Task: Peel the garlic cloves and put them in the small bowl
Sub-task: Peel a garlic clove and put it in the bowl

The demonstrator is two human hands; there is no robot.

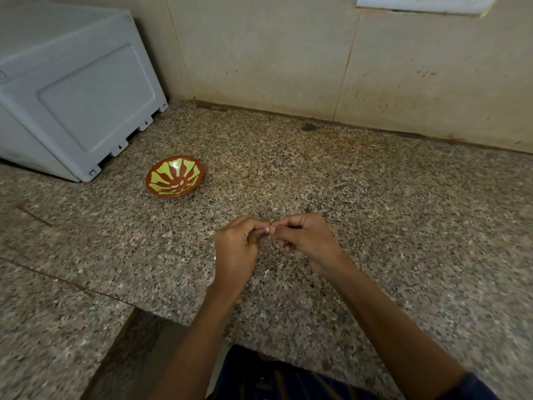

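A speckled granite desk fills most of the view and meets a beige tiled wall at the back. At the far left, a large pale grey appliance sits on the desk against the wall. Near its front corner, well apart from the hands, stands the small bowl, reddish brown with a yellow-green leaf pattern inside; a few pale peeled cloves lie in its bottom.

Both forearms reach in from the lower edge and meet above the middle of the desk. The left hand has its fingers curled, with thumb and forefinger pinching a garlic clove, of which only a small whitish tip shows. The right hand is also curled, and its fingertips pinch the same clove from the other side. A thin scrap of garlic skin lies on the desk just below the hands.
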